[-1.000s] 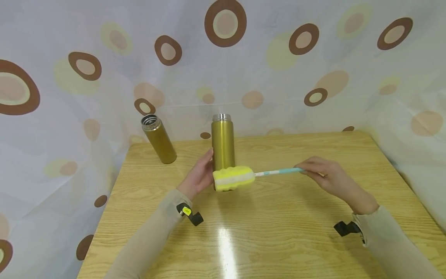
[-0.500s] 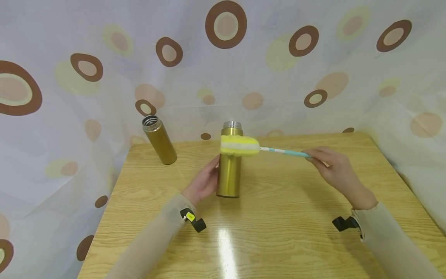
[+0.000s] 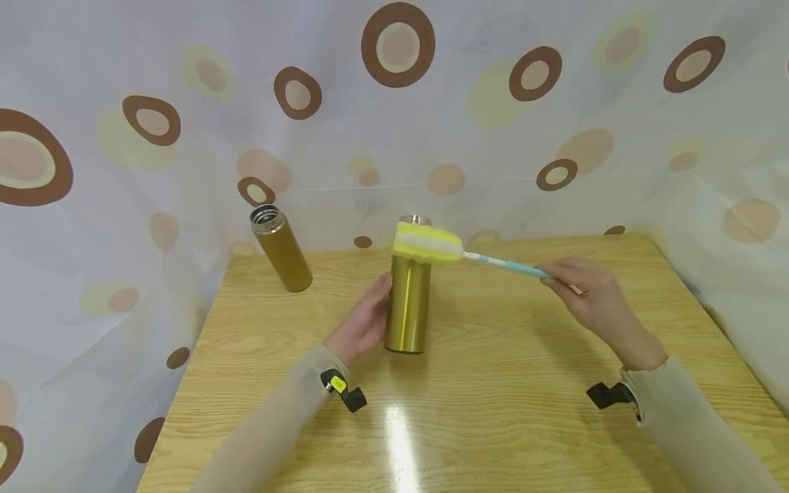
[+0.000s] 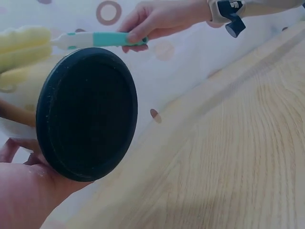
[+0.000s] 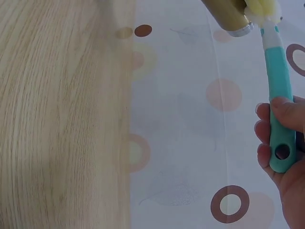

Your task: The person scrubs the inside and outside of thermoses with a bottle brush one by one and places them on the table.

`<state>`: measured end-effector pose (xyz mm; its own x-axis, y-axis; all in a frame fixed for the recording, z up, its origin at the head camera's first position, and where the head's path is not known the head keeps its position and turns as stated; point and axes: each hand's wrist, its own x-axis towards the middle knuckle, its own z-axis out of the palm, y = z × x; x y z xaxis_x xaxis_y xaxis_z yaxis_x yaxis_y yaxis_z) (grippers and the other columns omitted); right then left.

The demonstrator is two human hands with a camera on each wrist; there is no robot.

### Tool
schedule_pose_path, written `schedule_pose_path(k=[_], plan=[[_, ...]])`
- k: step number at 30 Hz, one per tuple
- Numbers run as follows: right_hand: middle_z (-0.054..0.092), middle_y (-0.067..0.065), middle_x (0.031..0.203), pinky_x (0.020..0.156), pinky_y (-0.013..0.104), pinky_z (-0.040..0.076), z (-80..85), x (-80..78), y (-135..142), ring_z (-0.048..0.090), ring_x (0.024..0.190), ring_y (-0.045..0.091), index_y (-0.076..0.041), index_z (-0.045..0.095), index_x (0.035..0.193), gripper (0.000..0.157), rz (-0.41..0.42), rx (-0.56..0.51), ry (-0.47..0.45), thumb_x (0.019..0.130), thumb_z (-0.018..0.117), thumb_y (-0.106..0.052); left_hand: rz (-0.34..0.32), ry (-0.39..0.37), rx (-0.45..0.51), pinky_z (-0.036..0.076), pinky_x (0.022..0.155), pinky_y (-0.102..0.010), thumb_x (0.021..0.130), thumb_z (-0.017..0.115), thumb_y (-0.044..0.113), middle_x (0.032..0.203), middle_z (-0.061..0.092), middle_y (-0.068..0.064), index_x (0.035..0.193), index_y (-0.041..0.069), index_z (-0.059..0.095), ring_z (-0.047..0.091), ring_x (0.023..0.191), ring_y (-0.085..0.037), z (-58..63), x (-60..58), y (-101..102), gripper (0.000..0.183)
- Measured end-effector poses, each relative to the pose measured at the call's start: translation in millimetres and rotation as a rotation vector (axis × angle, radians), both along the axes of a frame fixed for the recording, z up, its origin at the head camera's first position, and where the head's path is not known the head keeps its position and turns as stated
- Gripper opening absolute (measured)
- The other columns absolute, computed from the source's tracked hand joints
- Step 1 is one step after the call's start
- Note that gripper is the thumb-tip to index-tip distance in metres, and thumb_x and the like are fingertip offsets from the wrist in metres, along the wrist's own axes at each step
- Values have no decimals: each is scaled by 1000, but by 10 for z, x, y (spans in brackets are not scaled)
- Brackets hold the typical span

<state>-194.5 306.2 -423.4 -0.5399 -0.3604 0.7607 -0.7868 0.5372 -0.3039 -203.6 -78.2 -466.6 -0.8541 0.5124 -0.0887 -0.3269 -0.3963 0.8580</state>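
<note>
My left hand grips the side of a gold insulated bottle, whose top has no lid. Its dark round base faces the left wrist view, raised off the table. In my right hand is a bottle brush with a yellow and white sponge head. The thumb and fingers hold its turquoise handle near the end. Lying sideways, the sponge head crosses in front of the bottle just under the neck in the head view and partly hides the steel rim.
A second gold bottle, lidless with a steel neck, stands at the back left of the wooden table. A patterned cloth hangs behind the table and along its sides.
The brush has risen from the bottle's lower part to just under its neck and tilted, head higher than handle. The held bottle has shifted right and slightly toward me.
</note>
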Motion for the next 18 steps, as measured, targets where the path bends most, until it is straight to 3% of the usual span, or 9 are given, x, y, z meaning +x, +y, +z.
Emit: schedule_pose_path(k=[2, 5, 7, 9, 11, 13, 18], plan=[[76, 13, 96, 68, 12, 45, 0, 15, 4, 62, 79, 6, 3, 79, 106, 48, 39, 32, -30, 103, 57, -40, 7, -21, -4, 38, 115, -43, 104, 49, 63, 143, 49, -6, 146, 24, 41, 51, 129, -21, 25, -6, -9, 58], [75, 10, 98, 64, 15, 45, 4, 48, 4, 62, 76, 8, 1, 79, 108, 20, 94, 92, -90, 99, 70, -15, 25, -57, -3, 35, 118, -44, 103, 47, 65, 147, 47, -8, 158, 14, 32, 49, 132, -23, 59, -26, -38, 77], [75, 9, 99, 63, 16, 45, -8, 62, 4, 62, 76, 9, -1, 78, 109, 18, 136, 123, -119, 91, 75, 1, 39, -73, 15, 34, 118, -44, 100, 51, 68, 144, 49, -7, 158, 12, 30, 50, 130, -22, 79, -46, -58, 83], [75, 9, 100, 64, 16, 46, -25, 66, 3, 65, 78, 10, -1, 78, 110, 21, 184, 137, -123, 90, 75, 4, 58, -79, 29, 37, 115, -41, 98, 53, 70, 137, 53, -3, 155, 15, 34, 53, 125, -19, 99, -66, -75, 81], [74, 9, 101, 64, 16, 46, -44, 66, 2, 65, 78, 10, 0, 77, 111, 16, 235, 135, -124, 98, 70, -6, 70, -81, 42, 40, 112, -38, 99, 52, 69, 131, 56, 0, 150, 17, 38, 56, 121, -16, 119, -85, -90, 74], [74, 9, 101, 65, 17, 47, -59, 64, -1, 65, 79, 11, 0, 77, 111, 24, 273, 134, -117, 104, 64, -18, 81, -85, 47, 43, 108, -35, 101, 49, 68, 128, 58, 1, 145, 20, 42, 59, 117, -14, 134, -103, -106, 66], [74, 8, 102, 64, 17, 46, -87, 71, -5, 64, 79, 9, -1, 77, 111, 33, 302, 141, -120, 106, 57, -27, 98, -118, 87, 47, 105, -34, 106, 42, 60, 126, 62, -1, 142, 21, 44, 63, 114, -16, 164, -137, -141, 53]])
